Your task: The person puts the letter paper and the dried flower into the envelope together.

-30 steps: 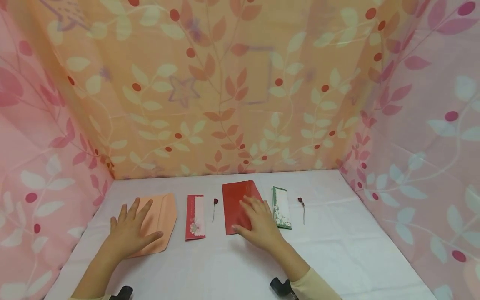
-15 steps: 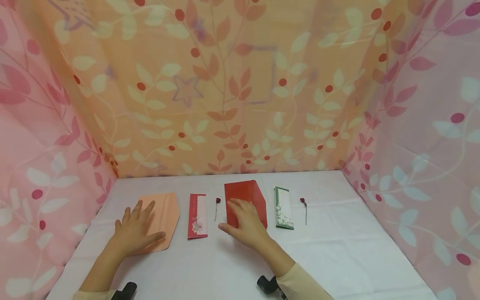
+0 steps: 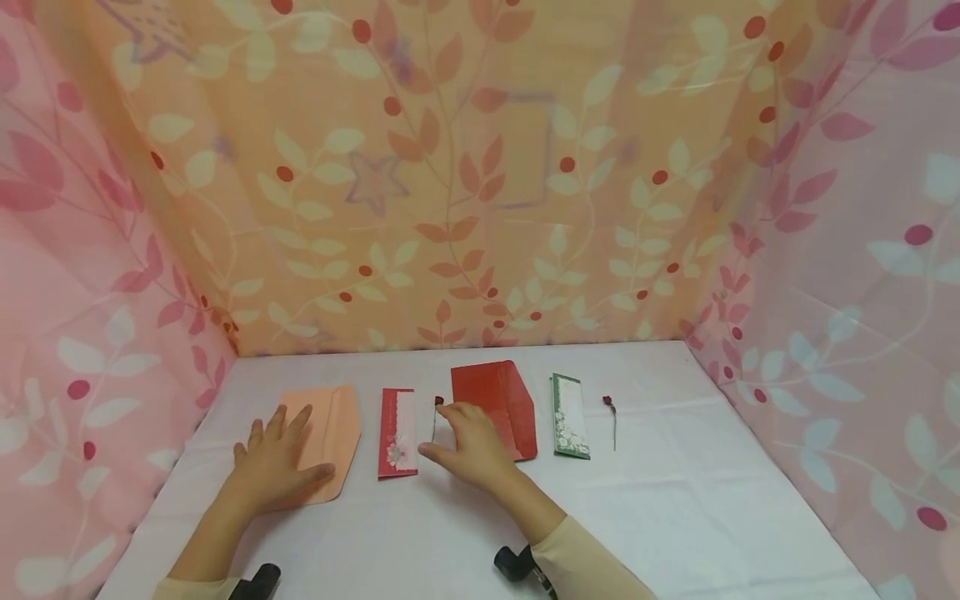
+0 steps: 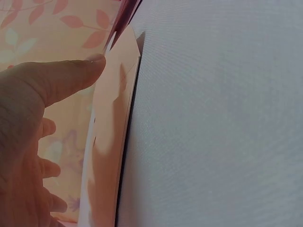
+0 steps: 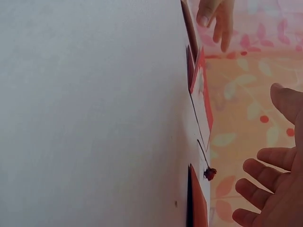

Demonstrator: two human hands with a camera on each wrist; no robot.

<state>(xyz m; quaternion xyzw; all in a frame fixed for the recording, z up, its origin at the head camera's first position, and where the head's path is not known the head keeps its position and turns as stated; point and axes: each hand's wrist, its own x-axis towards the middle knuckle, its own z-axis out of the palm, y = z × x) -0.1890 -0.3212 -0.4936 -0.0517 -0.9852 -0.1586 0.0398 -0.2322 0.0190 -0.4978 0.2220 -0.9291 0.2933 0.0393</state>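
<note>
The empty, wide-spread left hand (image 3: 272, 472) is hovering over the peach envelope (image 3: 339, 429), while the right hand (image 3: 477, 452), empty, thumb and fingers apart, is hovering at the small dark-red rose (image 5: 210, 174) between the red-and-pink floral card (image 3: 398, 429) and red envelope (image 3: 483, 387), apparently a reach calling for a fine pinch.

No text can be read; faint marks on the red-and-pink card (image 3: 402, 427), lower middle of the head view, are too small.
</note>
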